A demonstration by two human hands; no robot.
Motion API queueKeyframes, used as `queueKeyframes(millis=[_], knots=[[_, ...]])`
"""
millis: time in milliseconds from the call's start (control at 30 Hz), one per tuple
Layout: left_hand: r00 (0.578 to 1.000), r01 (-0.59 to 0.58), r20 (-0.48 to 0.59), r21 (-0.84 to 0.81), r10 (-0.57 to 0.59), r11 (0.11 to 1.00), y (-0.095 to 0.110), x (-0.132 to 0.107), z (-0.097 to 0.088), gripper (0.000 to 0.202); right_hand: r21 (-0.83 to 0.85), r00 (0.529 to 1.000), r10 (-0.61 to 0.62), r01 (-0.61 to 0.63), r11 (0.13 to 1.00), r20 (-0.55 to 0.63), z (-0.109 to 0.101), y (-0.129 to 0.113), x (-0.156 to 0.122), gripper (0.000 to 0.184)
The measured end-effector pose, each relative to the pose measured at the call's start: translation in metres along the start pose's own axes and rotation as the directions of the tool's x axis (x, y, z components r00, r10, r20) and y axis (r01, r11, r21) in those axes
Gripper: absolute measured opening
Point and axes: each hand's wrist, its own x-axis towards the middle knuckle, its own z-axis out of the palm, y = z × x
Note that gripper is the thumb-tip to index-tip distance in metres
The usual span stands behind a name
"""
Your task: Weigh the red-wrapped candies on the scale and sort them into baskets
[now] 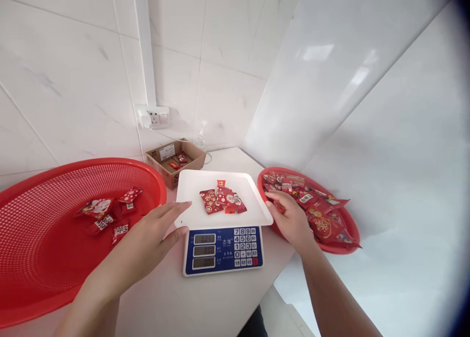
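Note:
A digital scale [223, 251] with a white weighing tray [191, 182] stands in front of me. Several small red snack packets [229, 200] lie in the middle of that tray. My left hand [157, 239] is at the tray's near left corner, fingers stretched out and nothing in them. On the other side, my right hand [288, 219] hovers between the tray's right edge and a red basket [354, 229] filled with red packets [321, 222]. Its fingers are extended and apart, and I see nothing held in them.
A large red perforated basket [147, 173] holding several packets [103, 222] is at the left. Behind the scale sits a cardboard box [165, 173] with a few packets inside. A wall socket [156, 117] has a plug and cable. Tiled wall and a glossy panel bound the table [176, 302].

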Motion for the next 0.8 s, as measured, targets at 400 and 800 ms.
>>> queueKeyframes(millis=[400,800], knots=[[0.999,0.01,0.052,0.01,-0.01,1.0,0.006,0.0,0.001,0.048,-0.32,0.994,0.019,-0.051,0.946,-0.104,-0.001,0.055,-0.031,0.032],[0.995,0.012,0.095,0.023,-0.014,1.0,0.008,0.003,0.004,0.048,-0.607,0.981,-0.111,-0.009,0.795,-0.16,0.015,0.05,-0.041,0.032]])
